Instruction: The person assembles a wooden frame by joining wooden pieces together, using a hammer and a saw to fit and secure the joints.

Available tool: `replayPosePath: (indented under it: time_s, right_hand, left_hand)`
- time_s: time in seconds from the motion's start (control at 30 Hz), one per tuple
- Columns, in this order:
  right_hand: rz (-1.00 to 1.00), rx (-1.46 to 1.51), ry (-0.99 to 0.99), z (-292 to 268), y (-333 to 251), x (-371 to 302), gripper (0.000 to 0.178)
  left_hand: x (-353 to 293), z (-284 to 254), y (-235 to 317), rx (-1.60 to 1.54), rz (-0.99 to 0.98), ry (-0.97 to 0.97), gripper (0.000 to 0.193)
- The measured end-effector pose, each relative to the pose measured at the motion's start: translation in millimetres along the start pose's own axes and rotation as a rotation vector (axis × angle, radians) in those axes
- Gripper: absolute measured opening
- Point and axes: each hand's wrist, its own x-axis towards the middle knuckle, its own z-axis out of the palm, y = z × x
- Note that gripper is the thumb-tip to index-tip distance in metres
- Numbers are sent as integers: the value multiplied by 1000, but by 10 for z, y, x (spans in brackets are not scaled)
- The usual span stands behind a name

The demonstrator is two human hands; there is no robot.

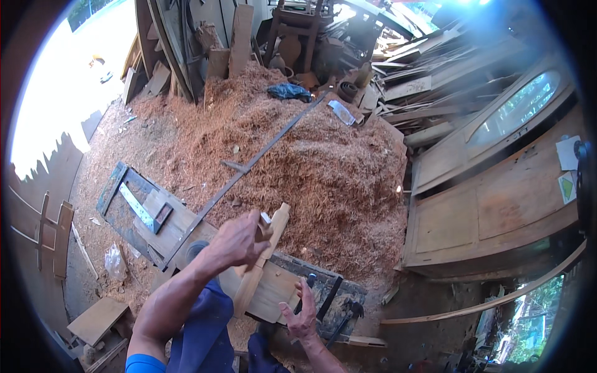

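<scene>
My left hand (239, 239) reaches across from the left, its fingers closed round a small light-brown wooden piece (265, 232) with a whitish top. The fingers partly cover this piece, so its exact kind is unclear. Right beside it a long, pale wooden bar (249, 285) with a shaped far end lies across the workbench (273, 289). My right hand (301, 315) hovers over the bench's near edge, palm up and empty, fingers apart. Close to it are a black-handled tool (329, 297) and a hammer (354, 309).
A try square (140, 208) rests on the bench's left part. From there a long metal bar clamp (249, 168) stretches over a large heap of wood shavings (311, 174). Wooden door panels (491, 217) stand at right; stacked boards (429, 81) lie behind. A low stool (97, 320) is lower left.
</scene>
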Motion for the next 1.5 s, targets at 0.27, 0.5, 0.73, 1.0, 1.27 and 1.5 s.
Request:
replayPosePath:
  time_s: [0.27, 0.5, 0.73, 1.0, 1.27, 1.5]
  right_hand:
    - [79, 195, -298, -105, -338, 532, 99]
    - [647, 367, -339, -210, -58, 3, 61]
    - [881, 751, -331, 48, 395, -485, 53]
    - [944, 768, -444, 227, 311, -830, 57]
    - [1034, 713, -470, 322, 321, -1439, 62]
    - [852, 378, -156, 206, 365, -1336, 70]
  left_hand:
    - [-125, 950, -329, -453, 185, -289, 76]
    - [37, 1243, -1243, 168, -166, -264, 88]
    - [-70, 1674, -1167, 150, -182, -291, 87]
    - [148, 1734, -1210, 139, -277, -344, 71]
    - [189, 1115, -1056, -21, -283, -309, 67]
    - [502, 935, -777, -279, -288, -263, 55]
